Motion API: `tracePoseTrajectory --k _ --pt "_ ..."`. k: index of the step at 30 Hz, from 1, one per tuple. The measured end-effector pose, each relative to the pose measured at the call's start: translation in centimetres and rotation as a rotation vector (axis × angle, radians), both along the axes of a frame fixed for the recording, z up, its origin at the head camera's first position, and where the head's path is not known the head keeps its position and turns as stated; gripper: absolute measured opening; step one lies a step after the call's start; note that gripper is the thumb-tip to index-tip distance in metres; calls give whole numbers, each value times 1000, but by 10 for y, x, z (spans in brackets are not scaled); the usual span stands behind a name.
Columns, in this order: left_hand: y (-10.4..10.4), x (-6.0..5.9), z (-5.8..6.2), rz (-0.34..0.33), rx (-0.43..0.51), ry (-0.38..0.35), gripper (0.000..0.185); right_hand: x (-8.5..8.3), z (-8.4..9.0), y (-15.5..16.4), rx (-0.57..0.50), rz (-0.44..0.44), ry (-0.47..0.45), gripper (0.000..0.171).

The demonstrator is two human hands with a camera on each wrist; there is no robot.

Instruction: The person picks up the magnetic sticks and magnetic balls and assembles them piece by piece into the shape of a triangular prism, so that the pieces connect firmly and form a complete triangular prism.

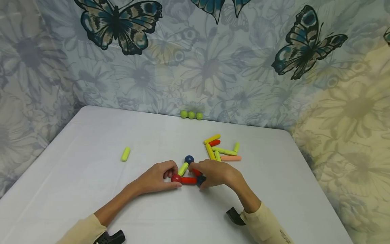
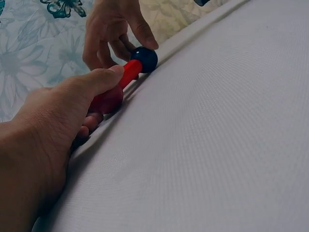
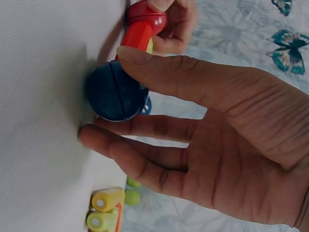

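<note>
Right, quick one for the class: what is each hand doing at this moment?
Left hand: fingers curled round the red ball.
Right hand: thumb and fingers pinching the dark blue ball.

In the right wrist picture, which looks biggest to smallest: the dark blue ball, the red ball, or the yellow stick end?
1. dark blue ball
2. red ball
3. yellow stick end
The blue ball sits nearest the camera, so it may only look bigger.

Rod-and-ball frame (image 1: 189,174) at frame ctr btwn both hands; rod pile (image 1: 222,150) upper right; lone rod (image 1: 125,154) far left.
</note>
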State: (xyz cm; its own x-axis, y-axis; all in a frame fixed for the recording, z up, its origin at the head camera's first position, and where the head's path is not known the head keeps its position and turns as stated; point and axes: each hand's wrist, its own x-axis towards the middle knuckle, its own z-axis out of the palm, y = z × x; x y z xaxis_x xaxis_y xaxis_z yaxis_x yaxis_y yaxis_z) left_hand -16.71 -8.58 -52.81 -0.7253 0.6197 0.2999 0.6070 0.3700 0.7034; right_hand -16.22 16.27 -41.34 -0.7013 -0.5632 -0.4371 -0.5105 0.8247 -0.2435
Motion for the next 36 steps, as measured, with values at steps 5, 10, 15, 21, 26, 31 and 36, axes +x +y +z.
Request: tracePoseTrajectory --k 5,10,15,21,26,31,36 --pt "1 -2 0 -1 -6 -2 34 -1 2 2 -12 6 -1 51" --pt "1 -2 -2 0 -15 -7 34 -1 2 3 -21 13 -10 51" --pt "0 -3 -2 8 -17 -1 34 -3 2 2 -31 16 -18 50" --pt "0 -2 1 1 -10 -7 34 -5 1 1 -17 -3 -24 51" --pt "1 -2 -2 4 -19 -8 34 -5 -1 2 -13 10 -23 49" --pt "3 -1 -2 7 -22 -7 34 -5 -2 2 11 32 -10 43" --pt "3 2 -1 14 -28 -18 35 -3 -2 2 26 35 2 43"
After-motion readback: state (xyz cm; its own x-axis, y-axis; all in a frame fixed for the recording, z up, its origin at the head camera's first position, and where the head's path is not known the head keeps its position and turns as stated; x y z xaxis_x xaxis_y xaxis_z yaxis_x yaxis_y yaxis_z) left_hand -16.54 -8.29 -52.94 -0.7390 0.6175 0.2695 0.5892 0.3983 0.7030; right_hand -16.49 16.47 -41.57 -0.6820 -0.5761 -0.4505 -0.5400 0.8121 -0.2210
